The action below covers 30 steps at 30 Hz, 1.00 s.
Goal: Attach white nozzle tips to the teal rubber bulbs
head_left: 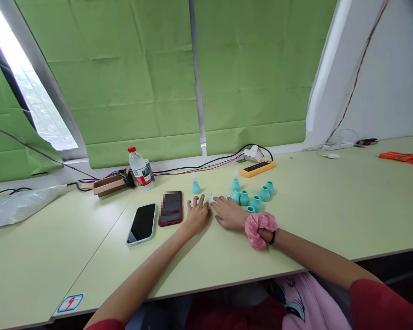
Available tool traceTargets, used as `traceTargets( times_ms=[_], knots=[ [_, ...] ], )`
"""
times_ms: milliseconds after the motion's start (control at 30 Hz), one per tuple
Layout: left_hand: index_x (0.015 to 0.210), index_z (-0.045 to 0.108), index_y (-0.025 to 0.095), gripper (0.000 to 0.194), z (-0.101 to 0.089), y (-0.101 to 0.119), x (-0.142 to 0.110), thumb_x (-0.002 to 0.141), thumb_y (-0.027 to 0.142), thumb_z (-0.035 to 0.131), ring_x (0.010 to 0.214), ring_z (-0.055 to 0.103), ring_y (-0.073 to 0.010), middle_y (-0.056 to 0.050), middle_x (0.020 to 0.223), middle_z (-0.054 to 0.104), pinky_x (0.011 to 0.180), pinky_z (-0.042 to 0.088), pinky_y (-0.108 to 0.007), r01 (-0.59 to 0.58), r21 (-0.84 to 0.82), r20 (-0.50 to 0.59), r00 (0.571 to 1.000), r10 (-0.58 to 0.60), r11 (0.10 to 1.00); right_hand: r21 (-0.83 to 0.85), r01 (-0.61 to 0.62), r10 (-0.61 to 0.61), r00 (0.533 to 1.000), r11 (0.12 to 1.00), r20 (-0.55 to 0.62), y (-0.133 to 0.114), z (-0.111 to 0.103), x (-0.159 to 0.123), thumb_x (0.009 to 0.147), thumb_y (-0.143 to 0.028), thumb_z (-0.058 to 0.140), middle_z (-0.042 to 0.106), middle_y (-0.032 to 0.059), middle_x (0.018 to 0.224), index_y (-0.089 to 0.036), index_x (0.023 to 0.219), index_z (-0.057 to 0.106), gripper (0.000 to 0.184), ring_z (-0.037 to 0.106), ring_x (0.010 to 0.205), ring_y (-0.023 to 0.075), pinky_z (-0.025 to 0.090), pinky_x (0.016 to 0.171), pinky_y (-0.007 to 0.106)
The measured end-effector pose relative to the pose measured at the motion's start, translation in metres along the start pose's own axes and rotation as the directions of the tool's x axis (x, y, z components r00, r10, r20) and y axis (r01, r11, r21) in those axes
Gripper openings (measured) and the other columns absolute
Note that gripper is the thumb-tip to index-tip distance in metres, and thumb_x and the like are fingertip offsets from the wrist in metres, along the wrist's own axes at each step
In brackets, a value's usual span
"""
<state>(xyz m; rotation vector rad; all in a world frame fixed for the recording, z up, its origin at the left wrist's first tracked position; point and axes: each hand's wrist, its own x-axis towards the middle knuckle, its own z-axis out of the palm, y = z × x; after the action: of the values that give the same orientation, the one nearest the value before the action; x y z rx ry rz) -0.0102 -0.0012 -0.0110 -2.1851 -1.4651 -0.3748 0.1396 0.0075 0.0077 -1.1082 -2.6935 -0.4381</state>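
My left hand (198, 216) rests palm down on the table with its fingers spread, over some small clear plastic pieces. Close beside it, my right hand (230, 212) is also palm down, its fingers stretched toward a clear piece (209, 197). The fingers partly hide these pieces. A teal bulb (196, 188) with a clear pointed tip stands upright beyond my left hand. Another tipped teal bulb (236, 185) stands beyond my right hand. Several teal bulbs without tips, among them one with an open neck (255, 204), are grouped to the right of my right hand.
Left of my hands lie a red-cased phone (170, 208) and a pale-cased phone (142, 224). A red-capped bottle (140, 169) and an open cardboard box (110, 185) stand farther back. Behind the bulbs sits a yellow power strip (258, 168) with cables. Orange tools (399, 156) lie far right.
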Motion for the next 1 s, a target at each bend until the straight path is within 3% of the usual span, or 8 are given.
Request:
traceTargets(
  times_ms=[267, 433, 633, 767, 833, 900, 1000],
  knots=[
    [0.083, 0.058, 0.019, 0.022, 0.001, 0.001, 0.003, 0.079, 0.022, 0.036, 0.1, 0.033, -0.0275, -0.008, 0.109, 0.045, 0.076, 0.028, -0.043, -0.012, -0.015, 0.048, 0.999, 0.013, 1.0, 0.06, -0.015, 0.013, 0.999, 0.998, 0.043, 0.0, 0.007, 0.004, 0.078, -0.019, 0.035, 0.053, 0.0115, 0.092, -0.012, 0.1, 0.047, 0.026, 0.048, 0.086, 0.0221, 0.034, 0.075, 0.036],
    [0.085, 0.056, 0.019, 0.023, 0.004, 0.002, 0.006, 0.08, 0.024, 0.034, 0.092, 0.036, -0.0248, -0.008, 0.099, 0.047, 0.067, 0.031, -0.039, 0.088, -0.089, 0.108, 0.991, -0.078, 0.992, 0.13, 0.007, -0.015, 0.998, 0.992, 0.059, 0.005, 0.006, 0.002, 0.078, -0.014, 0.037, 0.055, 0.0101, 0.091, -0.013, 0.099, 0.049, 0.024, 0.049, 0.087, 0.0201, 0.034, 0.073, 0.032],
    [0.084, 0.055, 0.016, 0.022, 0.001, 0.007, 0.008, 0.08, 0.021, 0.034, 0.089, 0.035, -0.0247, -0.011, 0.096, 0.044, 0.066, 0.031, -0.038, 0.117, -0.083, 0.138, 0.985, -0.104, 0.99, 0.171, 0.054, -0.042, 0.996, 0.984, -0.078, 0.003, -0.001, -0.001, 0.074, -0.013, 0.045, 0.058, 0.0065, 0.085, -0.016, 0.093, 0.053, 0.021, 0.048, 0.087, 0.0193, 0.028, 0.08, 0.036],
    [0.085, 0.055, 0.016, 0.022, -0.002, 0.012, 0.011, 0.079, 0.018, 0.035, 0.088, 0.037, -0.0253, -0.011, 0.093, 0.046, 0.065, 0.032, -0.04, 0.142, -0.095, 0.151, 0.98, -0.127, 0.985, 0.233, -0.012, 0.067, 0.971, 0.972, -0.228, 0.002, -0.004, 0.0, 0.074, -0.015, 0.046, 0.058, 0.0081, 0.082, -0.015, 0.094, 0.054, 0.021, 0.048, 0.084, 0.0195, 0.034, 0.075, 0.033],
    [0.084, 0.056, 0.016, 0.022, -0.006, 0.012, 0.012, 0.079, 0.019, 0.035, 0.089, 0.038, -0.0256, -0.011, 0.094, 0.048, 0.066, 0.032, -0.041, 0.16, -0.124, 0.132, 0.981, -0.143, 0.979, 0.355, -0.047, 0.167, 0.934, 0.934, -0.315, 0.002, -0.004, 0.001, 0.073, -0.017, 0.049, 0.057, 0.008, 0.083, -0.015, 0.095, 0.053, 0.023, 0.049, 0.083, 0.0182, 0.038, 0.073, 0.031],
    [0.084, 0.056, 0.017, 0.021, -0.011, 0.009, 0.012, 0.079, 0.02, 0.036, 0.091, 0.039, -0.0254, -0.01, 0.095, 0.05, 0.068, 0.032, -0.041, 0.176, -0.196, 0.086, 0.983, -0.161, 0.965, 0.539, -0.036, 0.265, 0.897, 0.842, -0.353, 0.001, -0.005, 0.001, 0.07, -0.018, 0.052, 0.057, 0.0061, 0.082, -0.016, 0.093, 0.053, 0.023, 0.051, 0.077, 0.0155, 0.042, 0.069, 0.028],
    [0.084, 0.057, 0.018, 0.017, -0.02, -0.002, 0.012, 0.077, 0.023, 0.042, 0.09, 0.044, -0.0214, -0.006, 0.089, 0.056, 0.071, 0.035, -0.036, 0.156, -0.459, 0.037, 0.987, -0.156, 0.875, 0.805, 0.017, 0.394, 0.866, 0.593, -0.308, -0.002, -0.007, 0.0, 0.068, -0.022, 0.053, 0.059, 0.0035, 0.078, -0.016, 0.088, 0.053, 0.021, 0.055, 0.068, 0.0126, 0.046, 0.06, 0.024]
  ],
)
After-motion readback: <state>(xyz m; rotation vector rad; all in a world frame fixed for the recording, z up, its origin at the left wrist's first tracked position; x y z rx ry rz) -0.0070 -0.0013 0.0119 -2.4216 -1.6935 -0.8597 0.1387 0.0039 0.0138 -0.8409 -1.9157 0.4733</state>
